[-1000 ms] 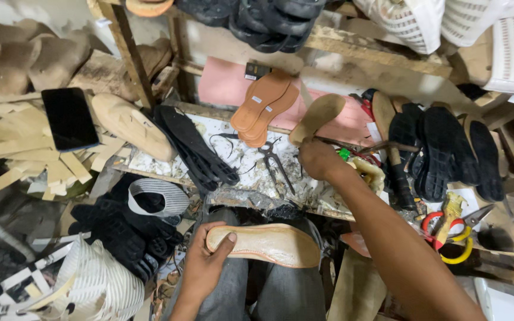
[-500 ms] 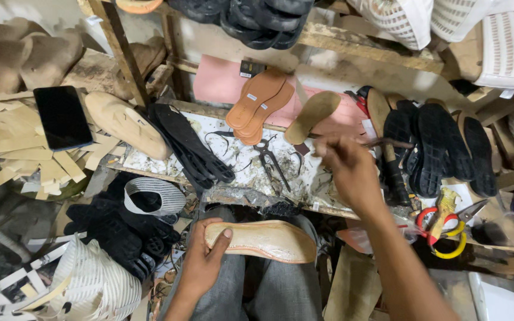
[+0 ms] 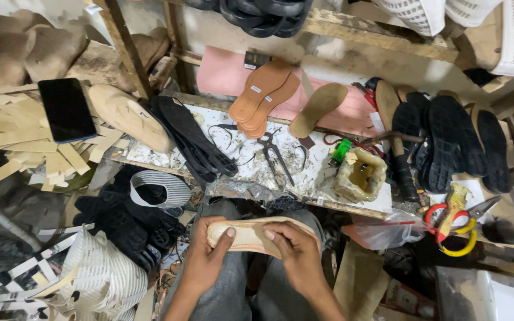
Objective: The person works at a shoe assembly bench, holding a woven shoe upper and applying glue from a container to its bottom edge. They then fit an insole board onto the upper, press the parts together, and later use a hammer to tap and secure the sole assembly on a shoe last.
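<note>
I hold a tan shoe sole (image 3: 250, 233) flat across my lap with both hands. My left hand (image 3: 207, 257) grips its left end, thumb on top. My right hand (image 3: 294, 252) grips the right half, fingers curled over the upper face. Just beyond it is a small stained workboard (image 3: 233, 163) with pliers (image 3: 275, 151), a green lighter (image 3: 340, 150) and a glue-crusted pot (image 3: 361, 176).
Brown insoles (image 3: 263, 95) and a tan sole (image 3: 318, 109) lean on a pink sheet at the back. Black soles (image 3: 453, 142) lie at the right, black straps (image 3: 193, 139) and a phone (image 3: 66, 110) at the left. Red-and-yellow scissors (image 3: 453, 229) sit at the right.
My right hand has come back from the bench by the glue pot and now grips the sole on my lap alongside my left hand.
</note>
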Available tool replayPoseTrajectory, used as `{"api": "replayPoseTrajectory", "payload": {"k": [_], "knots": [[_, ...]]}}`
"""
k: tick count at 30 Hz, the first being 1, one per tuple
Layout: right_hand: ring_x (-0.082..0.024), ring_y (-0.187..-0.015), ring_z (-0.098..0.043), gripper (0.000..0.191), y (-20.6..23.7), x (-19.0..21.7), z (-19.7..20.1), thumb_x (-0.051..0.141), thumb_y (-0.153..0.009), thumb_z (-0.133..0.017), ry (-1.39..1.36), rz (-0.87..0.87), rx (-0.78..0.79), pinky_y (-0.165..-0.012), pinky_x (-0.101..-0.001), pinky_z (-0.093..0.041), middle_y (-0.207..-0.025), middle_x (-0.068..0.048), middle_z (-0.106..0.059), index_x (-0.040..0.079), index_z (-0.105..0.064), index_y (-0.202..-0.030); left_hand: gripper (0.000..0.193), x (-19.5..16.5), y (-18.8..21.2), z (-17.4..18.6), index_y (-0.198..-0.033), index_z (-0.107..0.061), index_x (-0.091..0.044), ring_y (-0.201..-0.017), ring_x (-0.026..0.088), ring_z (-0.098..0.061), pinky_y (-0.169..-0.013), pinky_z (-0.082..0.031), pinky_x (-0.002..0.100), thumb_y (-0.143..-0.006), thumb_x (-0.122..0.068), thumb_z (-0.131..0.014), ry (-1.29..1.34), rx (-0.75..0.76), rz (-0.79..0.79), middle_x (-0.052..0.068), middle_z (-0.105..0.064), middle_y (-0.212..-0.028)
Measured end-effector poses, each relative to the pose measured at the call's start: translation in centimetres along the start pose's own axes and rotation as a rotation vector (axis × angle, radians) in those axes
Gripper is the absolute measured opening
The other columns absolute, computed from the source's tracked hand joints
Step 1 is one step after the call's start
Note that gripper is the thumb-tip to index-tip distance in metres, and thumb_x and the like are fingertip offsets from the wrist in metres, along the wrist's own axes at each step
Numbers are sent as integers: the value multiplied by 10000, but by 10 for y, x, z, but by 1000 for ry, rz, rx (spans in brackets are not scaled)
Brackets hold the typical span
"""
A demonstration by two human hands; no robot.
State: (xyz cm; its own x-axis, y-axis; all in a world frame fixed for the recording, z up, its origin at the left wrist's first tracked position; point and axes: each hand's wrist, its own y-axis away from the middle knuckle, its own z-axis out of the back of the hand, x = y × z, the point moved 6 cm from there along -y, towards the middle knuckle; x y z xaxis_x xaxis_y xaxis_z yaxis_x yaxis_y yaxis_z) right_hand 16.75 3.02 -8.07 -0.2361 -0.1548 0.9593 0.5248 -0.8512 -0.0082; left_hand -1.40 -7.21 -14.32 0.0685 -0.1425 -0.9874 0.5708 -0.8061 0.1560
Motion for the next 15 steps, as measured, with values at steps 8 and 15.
{"api": "replayPoseTrajectory", "payload": {"k": [8, 15], "knots": [[-110, -910, -704, 184, -5, -2, -16, 126, -925, -700, -69, -62, -128, -827, -257, -541, -973, -53, -788, 4, -775, -1040, 367, -2, 8, 6, -1209, -562, -19, -861, 110, -618, -709, -525, 269, -940, -226, -702, -42, -25, -99, 100, -648, -983], [-198, -789, -662, 132, -11, 14, -24, 115, -925, -704, 131, 157, -94, -724, -311, -519, -850, -87, -665, 2, -731, -988, 361, -13, 10, 8, -1150, -568, -1, -909, 132, -629, -781, -533, 290, -922, -226, -736, -93, -63, -183, 110, -662, -997]]}}
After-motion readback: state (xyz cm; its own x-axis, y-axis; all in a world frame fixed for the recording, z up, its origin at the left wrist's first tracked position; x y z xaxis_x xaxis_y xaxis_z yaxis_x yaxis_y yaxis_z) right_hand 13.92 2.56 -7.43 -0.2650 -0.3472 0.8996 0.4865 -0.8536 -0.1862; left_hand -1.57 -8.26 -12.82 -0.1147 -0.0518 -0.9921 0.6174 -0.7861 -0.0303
